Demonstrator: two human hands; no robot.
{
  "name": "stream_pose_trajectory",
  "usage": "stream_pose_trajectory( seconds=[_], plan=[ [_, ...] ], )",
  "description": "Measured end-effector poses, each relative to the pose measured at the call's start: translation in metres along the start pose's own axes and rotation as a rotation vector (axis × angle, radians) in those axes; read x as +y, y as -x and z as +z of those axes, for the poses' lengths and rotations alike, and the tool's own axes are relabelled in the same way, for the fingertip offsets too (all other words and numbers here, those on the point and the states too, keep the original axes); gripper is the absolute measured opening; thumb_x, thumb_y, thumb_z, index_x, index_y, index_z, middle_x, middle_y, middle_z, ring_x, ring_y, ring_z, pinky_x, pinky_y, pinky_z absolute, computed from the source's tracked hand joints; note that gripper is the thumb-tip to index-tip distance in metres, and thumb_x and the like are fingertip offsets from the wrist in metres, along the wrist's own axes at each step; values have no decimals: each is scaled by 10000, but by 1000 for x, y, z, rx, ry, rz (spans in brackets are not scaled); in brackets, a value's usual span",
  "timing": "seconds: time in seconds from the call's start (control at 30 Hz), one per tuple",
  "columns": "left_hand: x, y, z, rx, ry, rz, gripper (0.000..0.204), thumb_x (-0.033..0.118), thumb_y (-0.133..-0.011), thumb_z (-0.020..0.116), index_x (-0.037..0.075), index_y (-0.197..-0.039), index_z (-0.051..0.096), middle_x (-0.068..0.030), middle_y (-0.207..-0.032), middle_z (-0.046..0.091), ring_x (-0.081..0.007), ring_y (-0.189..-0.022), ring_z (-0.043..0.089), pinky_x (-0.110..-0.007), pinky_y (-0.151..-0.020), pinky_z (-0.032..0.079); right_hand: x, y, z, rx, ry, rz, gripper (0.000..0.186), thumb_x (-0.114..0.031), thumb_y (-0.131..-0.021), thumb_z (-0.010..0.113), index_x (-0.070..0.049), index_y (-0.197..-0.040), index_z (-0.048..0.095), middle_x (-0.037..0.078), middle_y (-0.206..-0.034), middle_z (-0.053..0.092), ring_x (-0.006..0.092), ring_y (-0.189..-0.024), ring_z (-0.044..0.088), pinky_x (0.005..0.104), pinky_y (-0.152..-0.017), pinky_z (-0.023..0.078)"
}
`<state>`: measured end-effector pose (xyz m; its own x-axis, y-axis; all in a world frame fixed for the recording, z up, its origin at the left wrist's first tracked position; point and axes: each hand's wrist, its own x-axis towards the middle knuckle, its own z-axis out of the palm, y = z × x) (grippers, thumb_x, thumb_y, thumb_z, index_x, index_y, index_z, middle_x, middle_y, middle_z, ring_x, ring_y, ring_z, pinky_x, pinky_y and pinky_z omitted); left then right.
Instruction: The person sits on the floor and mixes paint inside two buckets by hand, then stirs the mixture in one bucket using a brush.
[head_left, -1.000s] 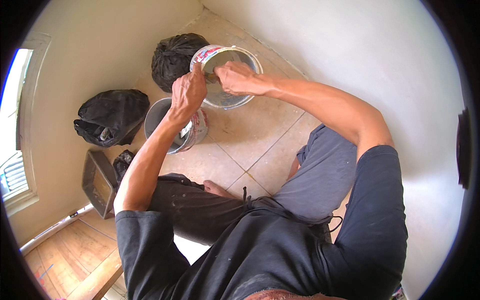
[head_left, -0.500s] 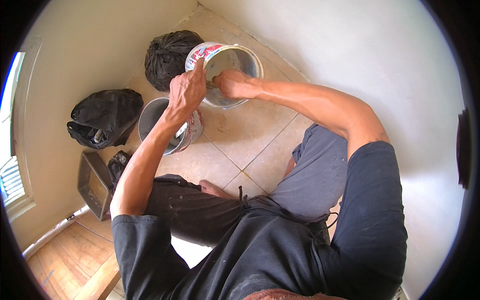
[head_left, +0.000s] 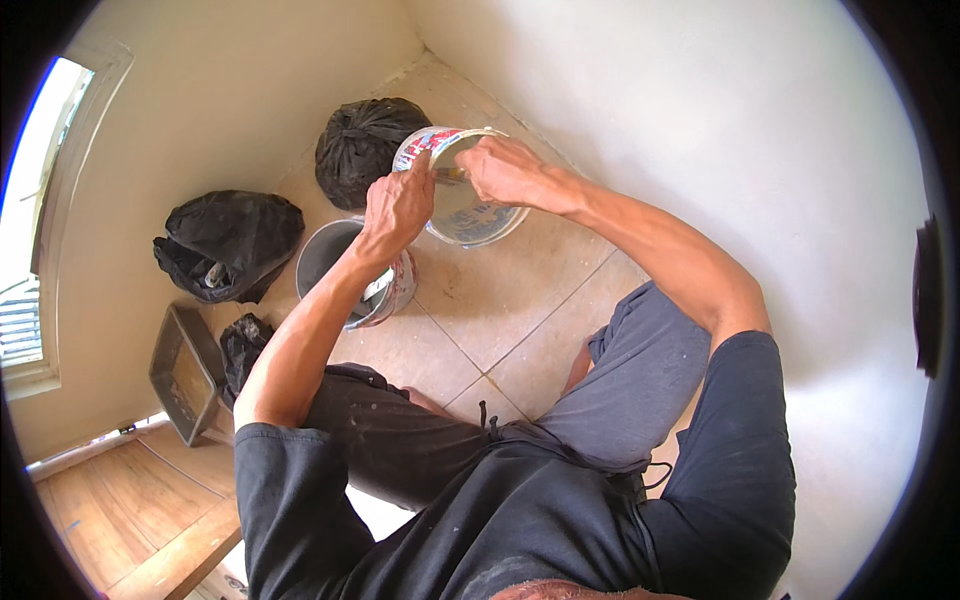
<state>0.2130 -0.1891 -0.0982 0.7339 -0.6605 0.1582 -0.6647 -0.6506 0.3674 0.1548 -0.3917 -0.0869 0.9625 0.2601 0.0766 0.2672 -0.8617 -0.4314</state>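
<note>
A white plastic bucket [head_left: 475, 239] with a red and blue printed side is tilted so that its opening faces me. My left hand [head_left: 400, 205] is closed on its left rim. Inside the opening, near the upper rim, my right hand [head_left: 505, 172] is curled closed. A small yellowish and grey piece shows beside its fingers, too hidden to name. Dried grey residue coats the bucket's inner wall. Under my left forearm stands a second bucket [head_left: 325, 250], grey inside, with a pale object in it that I cannot make out.
Black plastic bags, one tied [head_left: 365, 150] and one slumped [head_left: 235, 240], lie along the left wall. Nearer are a grey rectangular tub [head_left: 180, 375] on its side and a small black bag [head_left: 243, 350]. A wooden board [head_left: 130, 500] lies at lower left. A white wall [head_left: 750, 130] rises on the right.
My right hand has moved up and right along the tilted bucket's rim. My left hand keeps its hold on the bucket. The whole view has shifted slightly.
</note>
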Motion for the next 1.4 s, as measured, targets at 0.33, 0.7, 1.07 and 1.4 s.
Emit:
stream_pose_trajectory(
  seconds=[0.33, 0.7, 1.07, 1.4],
  plan=[
    [5, -1, -9, -75, 0, 25, 418, 265, -1005, 514, 88, -1381, 551, -265, -823, 690, -443, -763, 686, -527, -687, 530, 0, 2, 46, -8, -142, 71, 173, -108, -763, 615, 55, -798, 658, 299, -784, 663, 463, -772, 680, 506, -699, 541],
    [-3, -1, -17, -273, -56, -44, 562, 252, -1024, 476, 195, -1563, 327, -278, -846, 688, -457, -783, 680, -543, -714, 515, 0, 0, 82, 64, -252, 18, 189, -105, -781, 587, 67, -794, 663, 325, -810, 660, 483, -772, 673, 534, -677, 543],
    [-7, 0, -20, -189, 70, -45, 459, 233, -1005, 512, 99, -1444, 509, -298, -879, 681, -469, -834, 674, -525, -759, 517, 3, -2, 39, -91, -73, 71, 184, -123, -775, 618, 35, -813, 704, 281, -860, 696, 439, -853, 698, 496, -734, 569],
    [-1, -2, -17, -201, 68, 39, 463, 224, -1001, 506, 132, -1455, 504, -302, -886, 681, -462, -846, 680, -520, -778, 523, 17, 8, 82, -31, -167, 11, 223, -158, -730, 664, 35, -837, 693, 280, -847, 688, 443, -842, 691, 500, -737, 557]
  ],
)
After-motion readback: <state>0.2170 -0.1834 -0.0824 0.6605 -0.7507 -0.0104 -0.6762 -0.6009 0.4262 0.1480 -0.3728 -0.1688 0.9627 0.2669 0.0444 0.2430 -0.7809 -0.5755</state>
